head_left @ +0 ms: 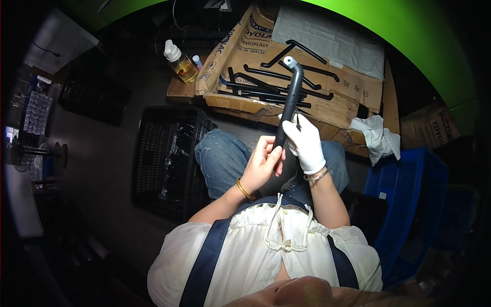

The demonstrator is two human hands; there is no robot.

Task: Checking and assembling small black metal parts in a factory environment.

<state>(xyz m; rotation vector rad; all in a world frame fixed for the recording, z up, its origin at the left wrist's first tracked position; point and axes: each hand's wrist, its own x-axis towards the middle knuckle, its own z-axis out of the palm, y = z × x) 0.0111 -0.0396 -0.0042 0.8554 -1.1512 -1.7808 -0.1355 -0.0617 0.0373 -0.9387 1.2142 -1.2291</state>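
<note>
A black bent tube-shaped part (290,100) stands upright in front of me, its bent top ending in a pale knob with a hole. My left hand (266,157), bare, is closed round its lower end. In a white glove, my right hand (303,140) is closed beside the tube, its fingers against the tube's right side. A thin dark tool (298,122) juts up from the gloved fingers; most of it is hidden, so its kind does not show. Beyond both hands, several similar black bent parts (276,77) lie jumbled in a cut-down cardboard box (230,104).
Left of the box stand a spray bottle (185,70) of yellow liquid and a small capped tube (197,62). A crumpled white cloth (377,135) hangs at the box's right corner. A black crate (148,158) is at my left, blue crates (404,194) at my right.
</note>
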